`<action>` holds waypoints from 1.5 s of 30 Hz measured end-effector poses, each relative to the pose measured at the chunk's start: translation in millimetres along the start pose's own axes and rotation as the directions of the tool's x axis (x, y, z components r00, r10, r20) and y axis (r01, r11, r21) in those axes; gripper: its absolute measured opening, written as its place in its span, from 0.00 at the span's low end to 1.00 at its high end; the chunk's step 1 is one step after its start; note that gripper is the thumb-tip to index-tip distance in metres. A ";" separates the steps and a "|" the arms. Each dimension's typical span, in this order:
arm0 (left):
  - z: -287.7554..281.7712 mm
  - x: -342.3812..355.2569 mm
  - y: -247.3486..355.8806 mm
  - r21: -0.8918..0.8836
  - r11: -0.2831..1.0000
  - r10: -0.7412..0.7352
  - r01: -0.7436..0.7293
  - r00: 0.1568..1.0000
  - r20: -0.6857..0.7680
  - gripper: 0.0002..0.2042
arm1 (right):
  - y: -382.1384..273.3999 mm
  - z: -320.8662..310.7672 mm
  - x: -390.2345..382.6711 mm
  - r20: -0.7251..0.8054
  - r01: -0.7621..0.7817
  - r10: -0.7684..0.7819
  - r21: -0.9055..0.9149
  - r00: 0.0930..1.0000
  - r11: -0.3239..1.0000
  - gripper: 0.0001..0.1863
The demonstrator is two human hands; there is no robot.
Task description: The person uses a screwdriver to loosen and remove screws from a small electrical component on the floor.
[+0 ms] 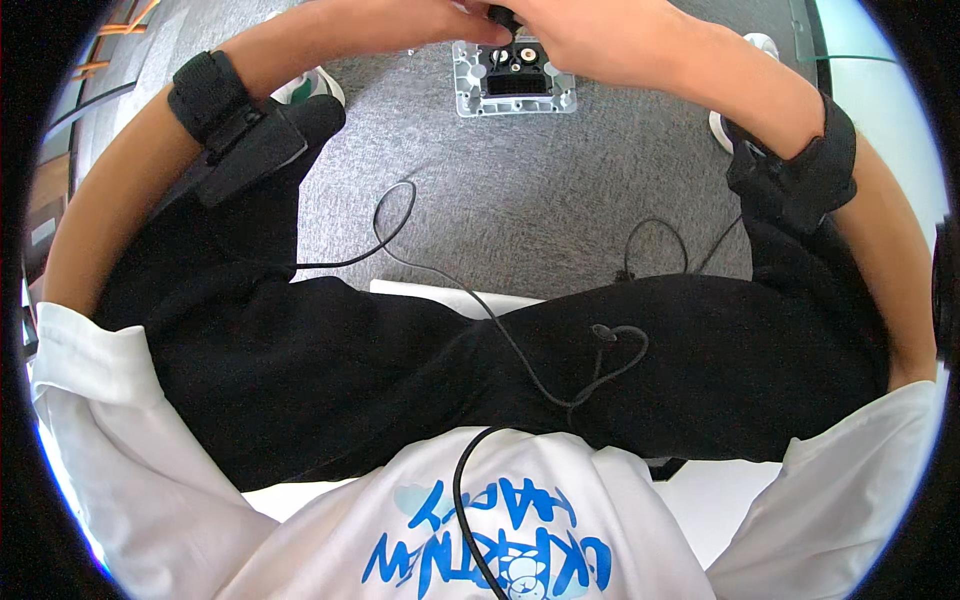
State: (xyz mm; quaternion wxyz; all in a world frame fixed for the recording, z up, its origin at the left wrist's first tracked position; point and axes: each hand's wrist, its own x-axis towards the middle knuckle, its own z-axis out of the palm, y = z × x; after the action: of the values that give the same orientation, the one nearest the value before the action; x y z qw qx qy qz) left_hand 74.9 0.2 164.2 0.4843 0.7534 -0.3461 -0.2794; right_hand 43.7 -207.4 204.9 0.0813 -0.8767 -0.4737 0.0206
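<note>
My left hand point(465, 22) and my right hand point(550, 30) meet at the top edge of the view, closed around a small dark cylindrical object point(505, 20), partly hidden by the fingers and cut off by the frame. Just beneath them, on the grey carpet, is a silver metal housing point(467, 102) with bolt holes along its rim, a black inner part and two light round fittings. The tips of several of my fingers are hidden.
My dark-trousered legs frame the carpet point(440, 160), with shoes point(720, 130) at either side. Black straps with devices point(210, 110) sit on both forearms. Thin cables point(470, 285) cross my lap. A glass edge point(845, 58) is at upper right, wooden furniture point(115, 30) at upper left.
</note>
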 end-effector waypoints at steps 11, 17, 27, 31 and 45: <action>-4.0 -3.8 8.3 -0.030 0.996 -0.087 0.085 0.994 -0.069 0.27 | 6.0 -12.5 0.8 -0.248 -0.145 0.260 0.403 0.933 0.904 0.14; 1.3 -10.8 6.2 0.345 0.938 0.011 0.034 0.992 -0.129 0.26 | -6.4 -16.9 11.4 -0.029 -0.242 0.252 0.187 0.967 0.952 0.19; -6.7 -6.8 -14.3 -0.036 0.987 -0.159 0.160 0.987 0.035 0.24 | 11.2 -20.4 11.4 0.029 -0.001 -0.005 0.184 1.000 0.983 0.16; -9.9 -12.1 -20.1 -0.162 0.975 -0.141 0.155 0.986 0.094 0.25 | -2.0 -24.5 4.7 -0.044 0.048 -0.040 0.193 0.998 0.980 0.16; 17.7 19.3 -0.8 0.139 0.965 -0.221 0.221 0.975 -0.019 0.18 | -2.4 -31.5 -0.5 0.126 -0.136 0.129 0.054 0.984 0.989 0.14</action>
State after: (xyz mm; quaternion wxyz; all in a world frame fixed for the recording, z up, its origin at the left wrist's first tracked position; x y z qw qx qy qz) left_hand 73.3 -24.3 155.2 0.3966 0.8199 -0.2778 -0.3054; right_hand 45.0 -210.5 236.3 0.0777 -0.9004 -0.4175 0.0945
